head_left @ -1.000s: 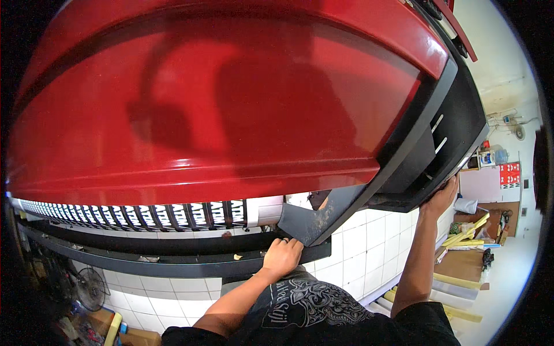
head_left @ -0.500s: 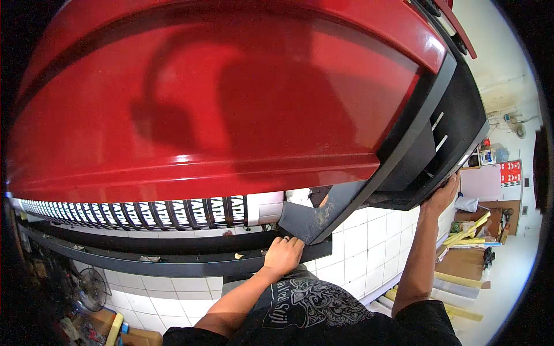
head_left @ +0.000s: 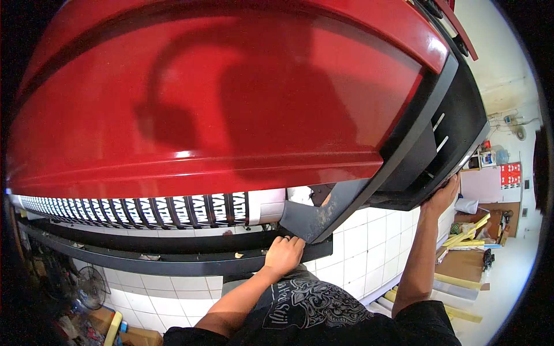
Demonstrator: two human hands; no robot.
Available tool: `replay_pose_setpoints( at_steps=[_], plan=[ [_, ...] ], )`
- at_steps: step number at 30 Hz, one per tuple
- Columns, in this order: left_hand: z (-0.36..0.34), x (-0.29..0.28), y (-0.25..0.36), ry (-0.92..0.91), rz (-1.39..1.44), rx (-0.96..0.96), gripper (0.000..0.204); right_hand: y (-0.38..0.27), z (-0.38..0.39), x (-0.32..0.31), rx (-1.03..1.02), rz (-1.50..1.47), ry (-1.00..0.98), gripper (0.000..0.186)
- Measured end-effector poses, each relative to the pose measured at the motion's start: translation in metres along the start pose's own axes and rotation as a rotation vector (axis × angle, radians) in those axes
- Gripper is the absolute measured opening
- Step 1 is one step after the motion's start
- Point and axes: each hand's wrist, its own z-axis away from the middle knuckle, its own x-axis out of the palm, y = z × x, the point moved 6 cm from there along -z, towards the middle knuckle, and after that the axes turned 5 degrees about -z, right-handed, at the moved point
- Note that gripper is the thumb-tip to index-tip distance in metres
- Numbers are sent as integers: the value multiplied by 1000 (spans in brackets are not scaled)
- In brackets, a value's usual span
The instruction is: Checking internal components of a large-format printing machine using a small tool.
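Note:
A large machine with a glossy red cover (head_left: 277, 109) fills the upper part of the view. At its right end is a dark grey side panel (head_left: 323, 214), dusty near its lower corner, and a black end housing (head_left: 456, 132) with slots. My left hand (head_left: 284, 255) is closed at the panel's lower tip, beside the black trough; the fingertips are partly hidden. Further right, my right hand (head_left: 442, 199) grips the lower edge of the housing, with some fingers out of sight behind it. Beneath the red cover lies a roll (head_left: 173, 212) wrapped in black-and-white printed material.
A long black trough (head_left: 144, 262) with bits of debris runs below the roll, close to my body. White floor tiles (head_left: 369, 245) show beyond it. A fan (head_left: 91, 287) stands at lower left. Yellow tubes (head_left: 470, 230) and cardboard (head_left: 461, 266) lie along the right wall.
The red cover and side panel have shifted very slightly to the right in the picture. Both my hands keep their places.

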Motion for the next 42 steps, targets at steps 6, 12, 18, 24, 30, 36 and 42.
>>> replay_pose_setpoints(
  at_steps=[6, 12, 18, 24, 30, 36, 42],
  plan=[
    [0, 5, 1, -97, -23, -8, 10, 7, -9, -9, -12, 8, -45, 45],
    [1, 4, 1, -75, -32, -10, 10, 8, -10, -11, -16, 13, -36, 47],
    [0, 4, 1, -90, -36, -3, 10, 1, -1, -2, -25, 30, -19, 47],
    [0, 5, 1, -90, -43, -3, 10, 2, -4, -2, -36, -5, -62, 46],
    [0, 6, 1, -47, -23, 1, 10, 0, -1, 0, -36, -3, -29, 46],
    [1, 7, 0, -35, -21, 6, 10, 4, -5, -6, -21, 22, 1, 46],
    [1, 9, 2, -32, -29, 13, 10, 3, -3, -4, -12, -8, -26, 47]
  ],
)
